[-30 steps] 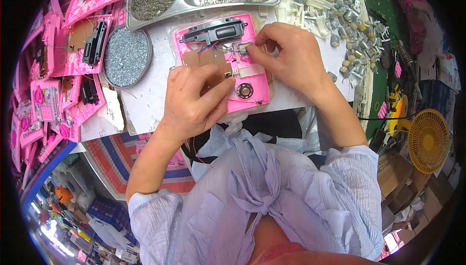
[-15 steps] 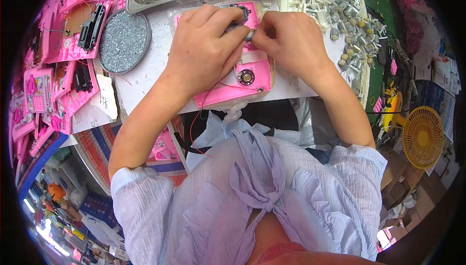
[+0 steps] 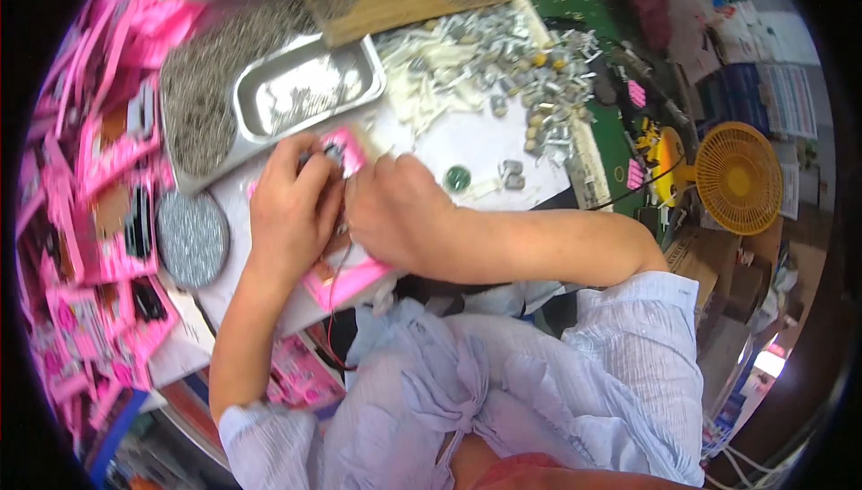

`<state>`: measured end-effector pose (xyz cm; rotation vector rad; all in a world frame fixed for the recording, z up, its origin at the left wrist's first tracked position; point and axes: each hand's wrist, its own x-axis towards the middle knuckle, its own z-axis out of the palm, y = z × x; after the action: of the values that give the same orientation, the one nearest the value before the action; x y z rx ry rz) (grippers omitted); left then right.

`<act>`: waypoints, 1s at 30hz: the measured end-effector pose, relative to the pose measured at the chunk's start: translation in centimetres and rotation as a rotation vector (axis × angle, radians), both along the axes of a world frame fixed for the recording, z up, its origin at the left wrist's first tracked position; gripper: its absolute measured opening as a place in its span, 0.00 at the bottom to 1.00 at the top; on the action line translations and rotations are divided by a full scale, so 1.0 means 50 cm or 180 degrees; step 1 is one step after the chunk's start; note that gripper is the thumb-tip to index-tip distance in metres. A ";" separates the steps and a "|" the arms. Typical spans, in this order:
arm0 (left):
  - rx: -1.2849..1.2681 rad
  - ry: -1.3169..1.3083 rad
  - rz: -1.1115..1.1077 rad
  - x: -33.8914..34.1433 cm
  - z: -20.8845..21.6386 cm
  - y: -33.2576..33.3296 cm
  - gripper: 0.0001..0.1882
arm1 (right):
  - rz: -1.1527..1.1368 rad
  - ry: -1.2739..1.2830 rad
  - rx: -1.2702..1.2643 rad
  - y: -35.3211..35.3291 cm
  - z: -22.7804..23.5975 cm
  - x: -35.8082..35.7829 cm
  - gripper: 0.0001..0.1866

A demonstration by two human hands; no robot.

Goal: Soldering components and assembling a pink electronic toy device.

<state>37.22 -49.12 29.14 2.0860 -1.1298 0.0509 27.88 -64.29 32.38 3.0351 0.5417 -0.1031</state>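
My fingers (image 3: 311, 169) are curled in: left hand (image 3: 289, 213) and right hand (image 3: 401, 218) bunched side by side over the pink case (image 3: 352, 282); how open, gripping what, I can't tell. Case lies right beneath both, neither nearer, near edge toward me on the counter (image 3: 503, 147), long axis hidden.
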 end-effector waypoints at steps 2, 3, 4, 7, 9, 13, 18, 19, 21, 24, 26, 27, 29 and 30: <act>0.0282 0.0106 0.0003 0.000 0.024 -0.014 0.09 | -0.0124 0.0669 0.0354 -0.046 0.028 0.022 0.08; 0.0449 0.0156 0.0048 0.003 0.033 -0.015 0.09 | -0.0297 0.1092 0.0549 -0.086 0.054 0.054 0.08; 0.0534 0.0247 0.0042 0.006 0.039 -0.021 0.09 | -0.0477 0.1524 0.0753 -0.137 0.068 0.080 0.09; 0.0791 0.0505 0.0142 0.008 0.071 -0.033 0.11 | -0.1507 -0.0036 0.1920 -0.423 0.027 0.232 0.17; 0.0920 0.0626 0.0172 0.015 0.082 -0.044 0.14 | -0.2136 -0.1135 0.0771 -0.656 -0.016 0.352 0.17; 0.1267 0.0643 0.0040 0.026 0.082 -0.073 0.14 | -0.2913 -0.0416 -0.0960 -1.043 -0.136 0.399 0.19; 0.1422 0.0343 0.0168 0.025 0.066 -0.064 0.16 | -0.2633 -0.0943 -0.0952 -1.137 -0.198 0.422 0.20; 0.1451 0.0296 0.0213 0.021 0.069 -0.054 0.16 | -0.2601 -0.0863 -0.0837 -1.118 -0.190 0.442 0.21; 0.1400 0.0220 0.0223 0.013 0.072 -0.044 0.16 | -0.2590 -0.0785 -0.0896 -1.126 -0.131 0.441 0.25; 0.1182 0.0122 0.0071 0.021 0.059 -0.040 0.17 | -0.3024 -0.1587 -0.0630 -1.123 -0.005 0.398 0.31; 0.1143 0.0140 0.0040 0.018 0.063 -0.027 0.17 | -0.3210 -0.2119 0.0063 -1.066 0.063 0.310 0.32; 0.0913 0.0180 -0.0039 0.020 0.064 -0.019 0.17 | -0.3292 -0.2361 0.0648 -1.013 0.095 0.252 0.32; 0.0422 0.0265 -0.0203 0.026 0.064 0.003 0.17 | -0.2991 -0.2698 0.4207 -0.867 0.095 0.130 0.20; 0.0357 0.0245 -0.0004 0.026 0.073 0.017 0.16 | -0.2537 -0.2556 0.5065 -0.805 0.092 0.064 0.20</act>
<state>38.49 -48.28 32.81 2.1665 -1.1102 -0.0946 31.06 -104.56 36.98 3.5450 -1.2246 2.3527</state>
